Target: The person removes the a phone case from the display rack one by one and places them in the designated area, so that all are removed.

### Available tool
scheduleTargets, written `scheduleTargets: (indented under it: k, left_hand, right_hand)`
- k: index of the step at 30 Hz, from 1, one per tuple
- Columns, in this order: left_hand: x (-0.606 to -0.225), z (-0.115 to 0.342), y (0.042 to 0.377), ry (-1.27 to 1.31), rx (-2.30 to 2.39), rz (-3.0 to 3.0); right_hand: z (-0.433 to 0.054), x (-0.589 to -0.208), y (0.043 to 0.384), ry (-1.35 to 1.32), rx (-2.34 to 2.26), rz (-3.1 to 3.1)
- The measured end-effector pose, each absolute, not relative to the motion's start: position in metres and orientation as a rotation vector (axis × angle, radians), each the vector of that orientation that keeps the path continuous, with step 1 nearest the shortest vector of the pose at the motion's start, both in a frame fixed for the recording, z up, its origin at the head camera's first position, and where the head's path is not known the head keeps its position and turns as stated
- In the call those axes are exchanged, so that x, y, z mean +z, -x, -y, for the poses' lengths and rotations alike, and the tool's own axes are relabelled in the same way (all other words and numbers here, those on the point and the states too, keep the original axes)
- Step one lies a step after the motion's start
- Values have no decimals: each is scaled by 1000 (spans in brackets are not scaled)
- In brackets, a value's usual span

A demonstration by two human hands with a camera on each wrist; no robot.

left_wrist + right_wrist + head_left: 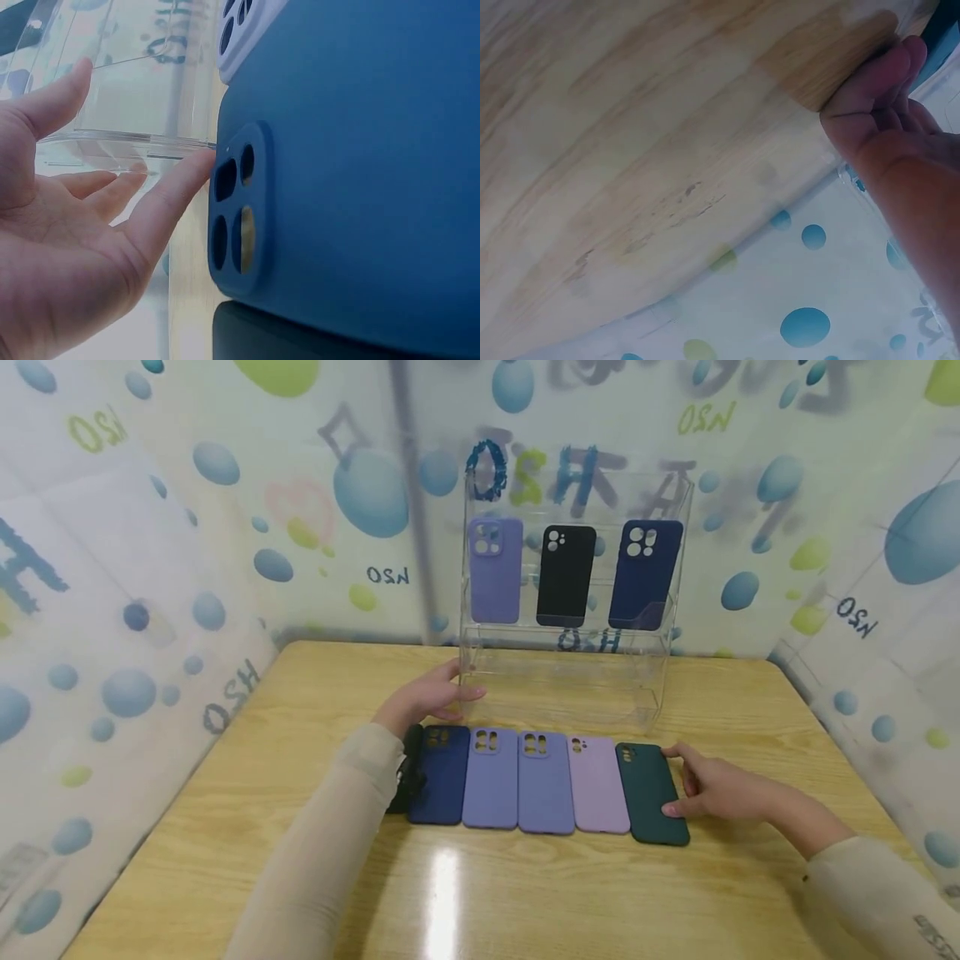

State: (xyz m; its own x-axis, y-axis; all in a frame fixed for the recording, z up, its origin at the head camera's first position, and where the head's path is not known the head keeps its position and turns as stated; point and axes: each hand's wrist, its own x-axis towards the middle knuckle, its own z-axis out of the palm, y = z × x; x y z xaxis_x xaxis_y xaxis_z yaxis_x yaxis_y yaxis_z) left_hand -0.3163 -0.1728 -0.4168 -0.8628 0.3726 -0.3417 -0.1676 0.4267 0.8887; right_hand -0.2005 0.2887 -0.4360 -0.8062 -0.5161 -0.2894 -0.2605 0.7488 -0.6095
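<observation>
In the head view, several phone cases lie side by side on the table, camera cutouts facing away. My left hand (435, 692) touches the left side of a clear acrylic display stand (562, 693); its fingers (176, 195) are extended along the panel. Below that hand lies a navy phone case (442, 777). My right hand (723, 787) holds the edge of a dark green phone case (651, 793) at the row's right end, thumb on its lower right side and index finger at its top corner. Between lie two periwinkle phone cases (491, 789) and a pink-lilac phone case (600, 789).
On the stand's upper tier lean a lilac phone case (495, 577), a black phone case (566, 581) and a navy phone case (645, 577). A very dark phone case (270, 337) ends the row at left, partly behind my wrist. Patterned sheeting (300, 485) surrounds the wooden table (525, 902).
</observation>
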Motion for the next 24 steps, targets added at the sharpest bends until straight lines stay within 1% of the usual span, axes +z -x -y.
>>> scheduleTargets:
  k: [24]
  left_hand:
    - [-417, 172, 321, -178, 1424, -2179]
  right_hand:
    - [-274, -427, 205, 442, -617, -2485]
